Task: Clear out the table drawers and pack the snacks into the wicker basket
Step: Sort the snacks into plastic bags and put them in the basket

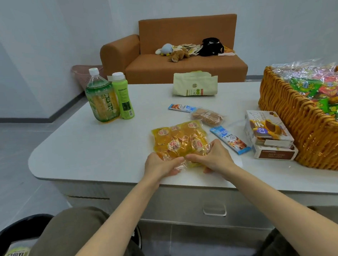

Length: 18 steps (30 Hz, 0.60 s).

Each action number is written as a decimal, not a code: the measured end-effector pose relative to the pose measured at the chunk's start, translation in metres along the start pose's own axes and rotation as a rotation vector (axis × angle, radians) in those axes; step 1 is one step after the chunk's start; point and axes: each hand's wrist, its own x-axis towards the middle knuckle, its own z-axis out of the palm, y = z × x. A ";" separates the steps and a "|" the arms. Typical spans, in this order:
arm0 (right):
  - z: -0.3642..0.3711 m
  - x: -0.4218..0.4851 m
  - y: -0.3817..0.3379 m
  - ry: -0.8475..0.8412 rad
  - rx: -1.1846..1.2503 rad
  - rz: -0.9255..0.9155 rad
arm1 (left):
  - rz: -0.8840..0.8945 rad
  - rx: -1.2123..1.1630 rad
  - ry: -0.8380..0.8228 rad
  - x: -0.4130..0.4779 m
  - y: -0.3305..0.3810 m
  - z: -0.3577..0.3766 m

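Now both my left hand (160,164) and right hand (212,158) grip the near edge of a yellow snack bag (180,140) lying on the table (97,148). I should gather the slack, lift evenly, and carry it right to the wicker basket (296,127).

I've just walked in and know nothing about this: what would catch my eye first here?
The left hand and right hand grip a yellow bag of cakes at the near edge of the white table. At right, a wicker basket already holds bright snack packets; a tea bottle and a green bottle stand far left.
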 end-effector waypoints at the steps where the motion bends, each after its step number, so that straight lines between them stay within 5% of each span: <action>1: -0.002 0.001 0.001 -0.009 0.030 -0.001 | -0.014 -0.036 -0.034 0.000 0.001 0.000; 12: -0.041 0.006 0.024 -0.390 0.776 0.207 | -0.192 -0.418 -0.469 -0.008 0.015 -0.031; 18: -0.051 0.003 0.021 -0.374 1.017 0.261 | -0.170 -0.588 -0.564 -0.015 0.024 -0.040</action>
